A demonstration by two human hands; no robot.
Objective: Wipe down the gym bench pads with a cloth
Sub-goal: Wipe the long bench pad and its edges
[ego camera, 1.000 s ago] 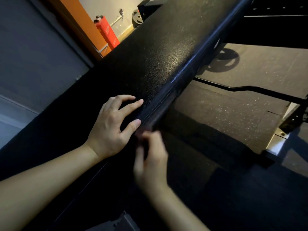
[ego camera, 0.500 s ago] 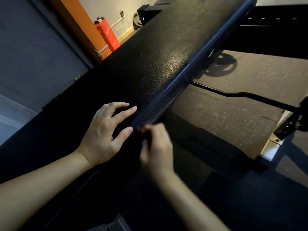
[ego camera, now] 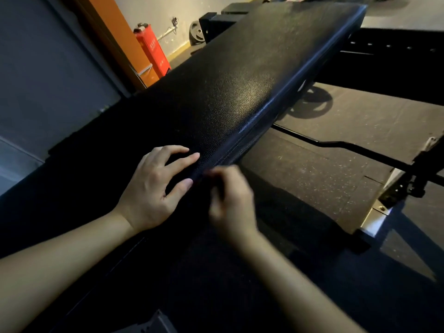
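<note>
Head view, dim light. A long black pebble-grained vinyl bench pad (ego camera: pixel 252 75) runs diagonally from lower left to upper right, with its far end near the top edge and a sheen along the middle of its top face. The left hand (ego camera: pixel 153 188) rests on the top face close to the pad's right seam. Its fingers (ego camera: pixel 182 159) are spread and arched, tips touching the vinyl; the grip is apart, with nothing held. The right hand (ego camera: pixel 230 200) is just beside it, at the pad's right side edge below the seam, fingers bunched toward the edge. Motion blur covers them, so I cannot tell whether this grip is clamped on anything or merely touching the side. The two hands are close together but not touching. Both forearms are bare and enter from the bottom of the frame. Right of the pad is dark speckled rubber flooring (ego camera: pixel 312 179), with a thin black bar (ego camera: pixel 348 145) lying across it and a round dark weight plate (ego camera: pixel 312 102) flat on the floor near the pad's edge. Far left background: a red box-shaped cabinet (ego camera: pixel 152 50) leaning by an orange panel (ego camera: pixel 115 32), and a second plate (ego camera: pixel 197 32) upright against the wall.
</note>
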